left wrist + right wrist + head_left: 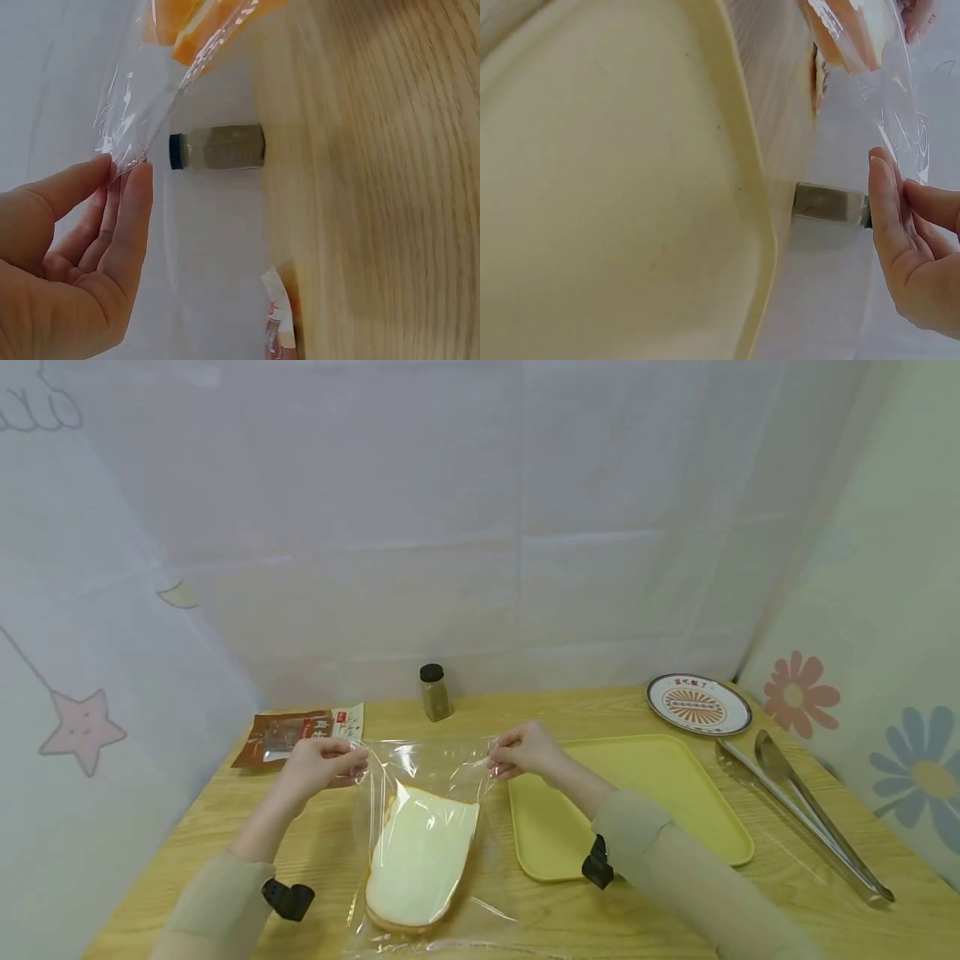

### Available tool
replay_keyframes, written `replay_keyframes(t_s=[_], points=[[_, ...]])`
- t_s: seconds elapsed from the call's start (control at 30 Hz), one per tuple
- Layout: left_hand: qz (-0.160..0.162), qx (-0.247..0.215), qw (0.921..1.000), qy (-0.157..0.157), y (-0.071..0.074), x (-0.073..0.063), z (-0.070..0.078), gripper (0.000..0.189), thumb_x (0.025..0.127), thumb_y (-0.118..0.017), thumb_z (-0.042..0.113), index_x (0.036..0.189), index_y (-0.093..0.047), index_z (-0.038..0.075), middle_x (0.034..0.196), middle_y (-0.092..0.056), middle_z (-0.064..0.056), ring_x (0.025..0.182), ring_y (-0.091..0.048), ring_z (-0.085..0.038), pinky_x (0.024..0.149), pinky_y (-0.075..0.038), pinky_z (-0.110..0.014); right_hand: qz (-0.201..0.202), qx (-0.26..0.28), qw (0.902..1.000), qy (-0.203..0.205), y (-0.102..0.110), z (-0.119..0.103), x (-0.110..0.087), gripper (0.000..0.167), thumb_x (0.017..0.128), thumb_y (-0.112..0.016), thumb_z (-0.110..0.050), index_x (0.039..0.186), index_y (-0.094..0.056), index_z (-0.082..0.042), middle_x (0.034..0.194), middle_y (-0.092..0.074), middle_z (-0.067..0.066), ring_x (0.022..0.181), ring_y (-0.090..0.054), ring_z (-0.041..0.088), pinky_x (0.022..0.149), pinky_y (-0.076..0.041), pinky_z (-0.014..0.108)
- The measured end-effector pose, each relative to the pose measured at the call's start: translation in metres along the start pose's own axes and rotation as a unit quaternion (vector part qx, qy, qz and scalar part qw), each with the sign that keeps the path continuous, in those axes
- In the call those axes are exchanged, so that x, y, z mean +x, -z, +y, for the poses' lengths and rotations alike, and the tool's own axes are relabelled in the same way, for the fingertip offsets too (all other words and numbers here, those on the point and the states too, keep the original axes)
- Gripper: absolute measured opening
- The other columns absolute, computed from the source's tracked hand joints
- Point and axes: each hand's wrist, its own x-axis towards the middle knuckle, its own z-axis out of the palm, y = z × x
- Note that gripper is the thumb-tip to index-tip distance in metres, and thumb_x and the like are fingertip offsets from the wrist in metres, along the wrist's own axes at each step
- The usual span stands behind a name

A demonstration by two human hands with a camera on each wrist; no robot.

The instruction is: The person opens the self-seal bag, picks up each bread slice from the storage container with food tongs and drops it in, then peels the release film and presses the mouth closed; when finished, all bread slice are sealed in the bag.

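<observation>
A clear plastic bag (431, 760) hangs between both hands, with slices of bread (423, 860) inside its lower part. My left hand (322, 768) pinches the bag's upper left corner between thumb and fingers; the left wrist view shows this hand (82, 240) with the film at its fingertips. The upper right corner is pinched by my right hand (525, 752), and the right wrist view shows that hand (919, 240) holding the film the same way. The bag's top edge is stretched out between the two hands. Orange-brown crust (195, 30) shows through the film.
Right of the bag lies a yellow tray (637, 777). A black-capped jar (435, 693) stands at the back, and a brown food packet (281, 739) lies back left. At the right are a round patterned plate (697, 704) and long metal tongs (806, 818).
</observation>
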Motion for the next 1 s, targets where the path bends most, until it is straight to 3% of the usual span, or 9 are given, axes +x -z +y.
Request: replay_keyframes(t_s=[0.17,0.33,0.53,0.7,0.83,1.0], points=[[-0.025,-0.026,0.9992,0.02,-0.006,0.019,-0.016,0.03,0.093,-0.061,0.016,0.105,-0.062,-0.011,0.08,-0.069,-0.002,0.074,-0.066,-0.01,0.074,-0.06,-0.031,0.004,-0.034,0.999,-0.029,-0.002,0.01,0.016,0.018,0.087,-0.062,0.003,0.101,-0.066,0.012,0.085,-0.071,0.023,0.056,-0.065,0.011,0.069,-0.06,0.036],[-0.025,-0.047,0.9976,0.045,-0.013,0.032,-0.029,0.033,0.094,-0.059,0.015,0.11,-0.058,-0.014,0.08,-0.068,0.001,0.073,-0.065,-0.008,0.075,-0.06,-0.03,0.012,-0.05,0.9966,-0.064,-0.003,0.015,0.029,0.019,0.087,-0.063,0.002,0.103,-0.067,0.012,0.084,-0.071,0.022,0.057,-0.067,0.014,0.066,-0.06,0.031],[-0.014,-0.036,0.9959,0.082,-0.018,0.045,-0.04,0.032,0.092,-0.06,0.015,0.109,-0.059,-0.013,0.077,-0.068,0.001,0.07,-0.065,-0.007,0.071,-0.06,-0.03,0.023,-0.043,0.9961,-0.073,-0.007,0.023,0.042,0.02,0.086,-0.063,0.005,0.103,-0.065,0.015,0.084,-0.07,0.025,0.055,-0.066,0.015,0.063,-0.06,0.031],[-0.004,-0.01,0.9961,0.087,-0.017,0.051,-0.047,0.031,0.09,-0.063,0.009,0.108,-0.058,-0.016,0.076,-0.071,-0.006,0.065,-0.067,-0.01,0.066,-0.061,-0.032,0.054,-0.049,0.9955,-0.061,-0.009,0.024,0.047,0.022,0.087,-0.061,0.005,0.107,-0.063,0.015,0.085,-0.07,0.025,0.063,-0.07,0.023,0.063,-0.061,0.031],[0.002,0.042,0.9967,0.069,-0.016,0.055,-0.052,0.035,0.089,-0.064,0.007,0.111,-0.057,-0.02,0.079,-0.072,-0.015,0.062,-0.069,-0.013,0.061,-0.06,-0.031,0.057,-0.058,0.9954,-0.051,-0.007,0.024,0.047,0.02,0.087,-0.061,0.005,0.104,-0.064,0.014,0.088,-0.07,0.026,0.072,-0.072,0.03,0.064,-0.061,0.032],[0.007,0.121,0.9916,0.044,-0.016,0.06,-0.053,0.032,0.089,-0.061,0.005,0.111,-0.058,-0.019,0.086,-0.071,-0.025,0.065,-0.071,-0.022,0.061,-0.06,-0.033,0.063,-0.06,0.9952,-0.044,0.003,0.027,0.044,0.022,0.09,-0.059,0.003,0.108,-0.063,0.013,0.093,-0.069,0.027,0.077,-0.071,0.03,0.068,-0.061,0.034]])
